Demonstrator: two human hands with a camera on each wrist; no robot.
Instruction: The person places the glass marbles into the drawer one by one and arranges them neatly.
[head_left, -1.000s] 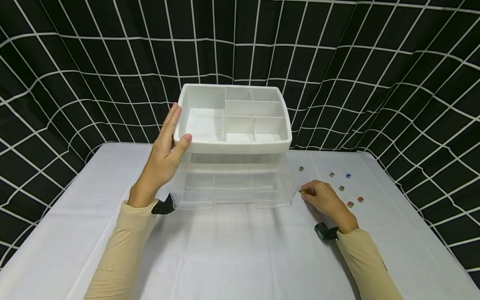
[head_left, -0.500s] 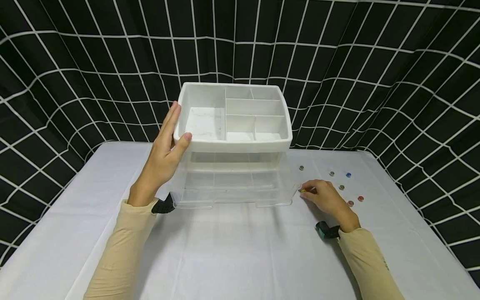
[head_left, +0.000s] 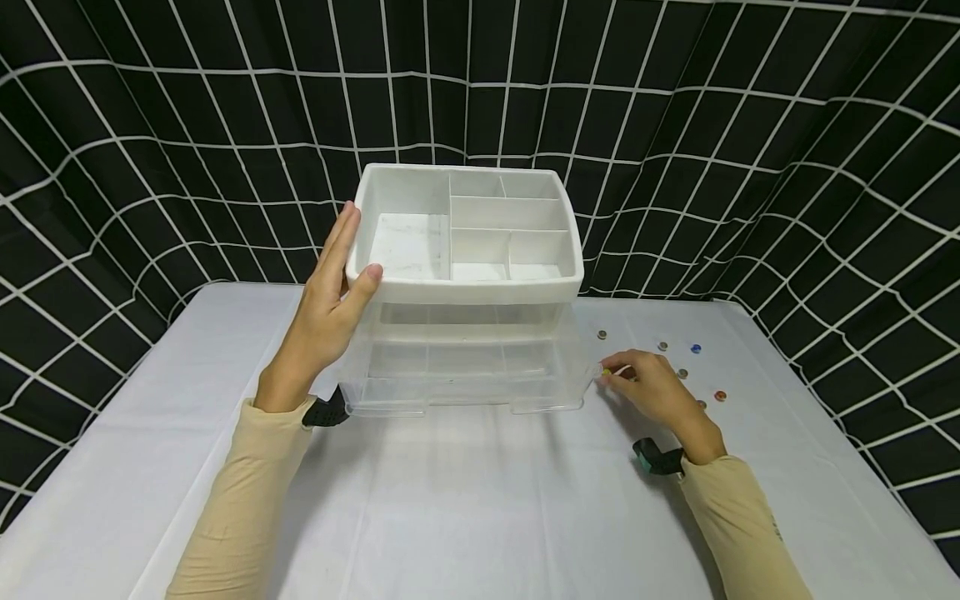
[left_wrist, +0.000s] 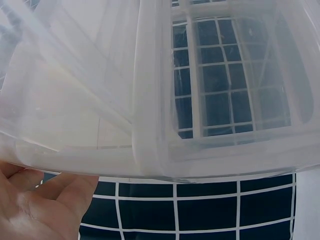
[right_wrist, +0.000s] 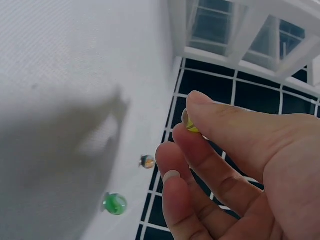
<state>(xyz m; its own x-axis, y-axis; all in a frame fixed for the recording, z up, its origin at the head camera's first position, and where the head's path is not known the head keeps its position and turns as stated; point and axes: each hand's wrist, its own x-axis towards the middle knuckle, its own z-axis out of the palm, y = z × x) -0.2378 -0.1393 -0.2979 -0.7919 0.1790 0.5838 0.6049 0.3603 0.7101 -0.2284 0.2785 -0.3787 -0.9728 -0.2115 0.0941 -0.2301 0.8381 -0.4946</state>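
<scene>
Since the earlier frames the right hand [head_left: 651, 392] has risen slightly from the table [head_left: 450, 517], bringing the yellow marble [head_left: 607, 372] up with it, while the left hand [head_left: 327, 304] and the box [head_left: 465, 293] stay in place. In the head view, the marble sits between the tips of the right thumb and forefinger, just beside the right front corner of the clear drawer [head_left: 465, 394]; whether it touches the plastic cannot be told. The left fingers lie straight along the box's left side, with the thumb apart from them on the front corner of the rim. Six loose marbles [head_left: 696, 348] lie on the table behind and to the right of the right hand, one partly hidden by it. In the left wrist view, part of the left hand shows at the lower left against the edge of the plastic, and the black gridded cloth [left_wrist: 210, 210] appears beyond. In the right wrist view, the thumb and forefinger are clamped on the yellow marble, which peeks out past the thumb tip; the other fingers curl below, clear of it. A green marble [right_wrist: 116, 204] and a smaller-looking orange-and-dark marble [right_wrist: 147, 161] rest on the white surface.
</scene>
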